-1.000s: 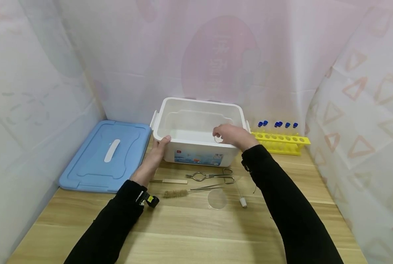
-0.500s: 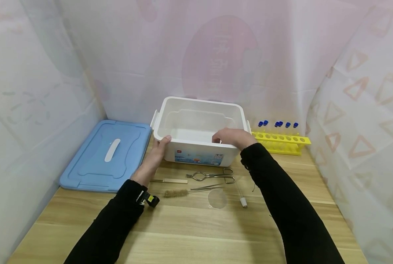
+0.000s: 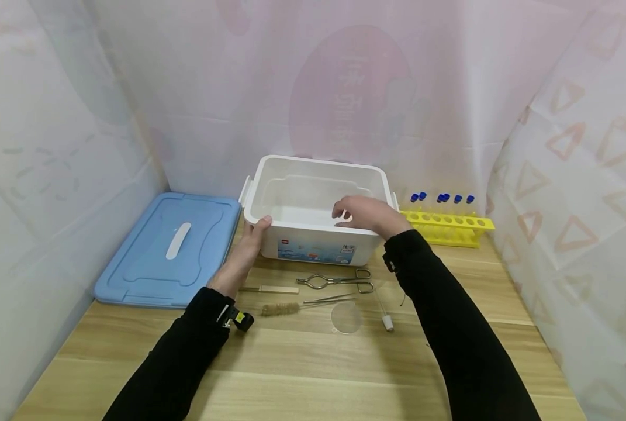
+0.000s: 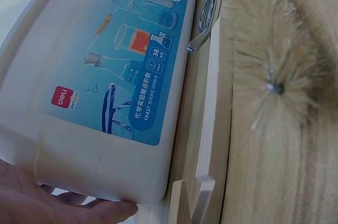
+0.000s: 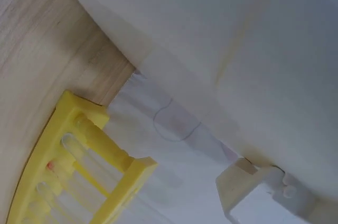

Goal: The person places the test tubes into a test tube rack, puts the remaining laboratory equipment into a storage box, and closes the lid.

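My left hand holds the front left corner of a white plastic box, thumb over the rim. In the left wrist view, fingers of that hand lie against the box's end. My right hand is over the box's front right rim, fingers loosely bent and parted inside the opening, with nothing seen between them. In front of the box lie metal crucible tongs, a wooden strip-like tool, a bristle test tube brush, and slim metal tweezers.
A blue lid lies left of the box. To the right stands a yellow test tube rack with several blue-capped tubes. Nearer me are a clear round disc and a thin rod with a white end.
My right hand dipped into the box with a clear round-edged thing, then rose a little with its fingers parted and that thing no longer seen. The left hand stays on the corner.
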A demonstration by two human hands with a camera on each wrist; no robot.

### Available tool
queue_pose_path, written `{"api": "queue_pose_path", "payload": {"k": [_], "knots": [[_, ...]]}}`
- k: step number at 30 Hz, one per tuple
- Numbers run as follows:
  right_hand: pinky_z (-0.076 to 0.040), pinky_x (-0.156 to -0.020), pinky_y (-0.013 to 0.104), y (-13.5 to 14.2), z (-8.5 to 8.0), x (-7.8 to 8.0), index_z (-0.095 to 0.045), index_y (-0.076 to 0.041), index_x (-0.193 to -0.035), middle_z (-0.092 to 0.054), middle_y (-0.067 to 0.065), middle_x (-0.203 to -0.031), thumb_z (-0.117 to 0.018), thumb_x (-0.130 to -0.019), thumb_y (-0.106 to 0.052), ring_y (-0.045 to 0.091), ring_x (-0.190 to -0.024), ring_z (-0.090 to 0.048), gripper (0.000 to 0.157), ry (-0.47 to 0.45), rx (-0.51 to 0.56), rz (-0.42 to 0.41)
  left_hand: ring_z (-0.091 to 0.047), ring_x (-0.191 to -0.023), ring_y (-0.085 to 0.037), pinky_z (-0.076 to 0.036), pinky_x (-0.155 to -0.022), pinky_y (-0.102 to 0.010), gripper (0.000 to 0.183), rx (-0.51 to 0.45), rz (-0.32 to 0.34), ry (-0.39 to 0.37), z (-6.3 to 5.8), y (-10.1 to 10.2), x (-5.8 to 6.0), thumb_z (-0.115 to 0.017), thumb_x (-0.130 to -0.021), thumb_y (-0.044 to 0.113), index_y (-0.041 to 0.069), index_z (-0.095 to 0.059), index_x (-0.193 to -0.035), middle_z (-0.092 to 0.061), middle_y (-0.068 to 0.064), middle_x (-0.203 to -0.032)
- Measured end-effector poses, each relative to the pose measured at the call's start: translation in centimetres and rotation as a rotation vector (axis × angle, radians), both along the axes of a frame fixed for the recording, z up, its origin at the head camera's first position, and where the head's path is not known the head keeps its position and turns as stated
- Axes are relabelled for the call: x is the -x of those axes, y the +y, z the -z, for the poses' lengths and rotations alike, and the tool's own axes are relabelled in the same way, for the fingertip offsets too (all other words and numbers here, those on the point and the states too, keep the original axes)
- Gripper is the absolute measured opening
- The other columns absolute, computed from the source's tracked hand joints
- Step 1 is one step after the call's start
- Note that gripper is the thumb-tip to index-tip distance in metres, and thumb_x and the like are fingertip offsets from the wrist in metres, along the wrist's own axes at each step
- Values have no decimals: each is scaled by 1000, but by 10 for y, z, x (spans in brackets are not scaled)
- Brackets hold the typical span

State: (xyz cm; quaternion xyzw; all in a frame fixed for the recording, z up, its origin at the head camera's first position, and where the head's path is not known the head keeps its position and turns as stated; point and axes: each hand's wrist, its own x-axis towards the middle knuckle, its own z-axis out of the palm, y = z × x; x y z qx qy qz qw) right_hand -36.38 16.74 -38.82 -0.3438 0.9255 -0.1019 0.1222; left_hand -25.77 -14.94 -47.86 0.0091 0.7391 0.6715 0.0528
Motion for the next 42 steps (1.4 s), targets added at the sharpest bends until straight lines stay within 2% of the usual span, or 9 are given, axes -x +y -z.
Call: {"api": "queue_pose_path", "payload": {"k": [7, 12, 19, 28, 42], "knots": [[-60, -120, 50, 3, -2, -5, -77, -10, -147, -76, 10, -151, -77, -116, -31, 31, -139, -74, 37, 138, 67, 46, -3, -185, -44, -7, -146, -80, 99, -11, 5, 22, 0, 1, 1, -46, -115, 68, 39, 14, -187, 3, -14, -198], [-59, -122, 51, 7, -5, -13, -76, -12, -148, -75, 9, -152, -75, -118, -32, 32, -140, -73, 36, 170, 165, 80, -4, -185, -45, -8, -145, -82, 98, -2, 7, 36, 1, 2, -1, -46, -115, 68, 39, 14, -188, 3, -15, -199], [-58, -122, 51, 13, -13, -30, -74, -11, -148, -73, 11, -153, -73, -120, -29, 32, -139, -73, 33, 205, 292, 82, -1, -186, -45, -9, -145, -82, 99, 10, 8, 31, 1, 1, -2, -45, -115, 68, 41, 19, -187, 10, -13, -199], [-61, -119, 51, 19, -24, -60, -75, -12, -146, -75, 11, -150, -76, -117, -24, 31, -137, -72, 32, 254, 399, 78, -6, -184, -44, -10, -146, -81, 98, -5, 20, 49, 0, 1, -1, -44, -114, 68, 41, 15, -187, 3, -14, -198], [-66, -116, 49, 30, -21, -110, -77, -12, -141, -78, 7, -146, -83, -112, -20, 28, -137, -75, 31, 354, 421, 43, -3, -185, -42, -5, -147, -79, 98, -5, 17, 45, 0, 0, -1, -44, -113, 70, 40, 13, -187, 0, -13, -197]]}}
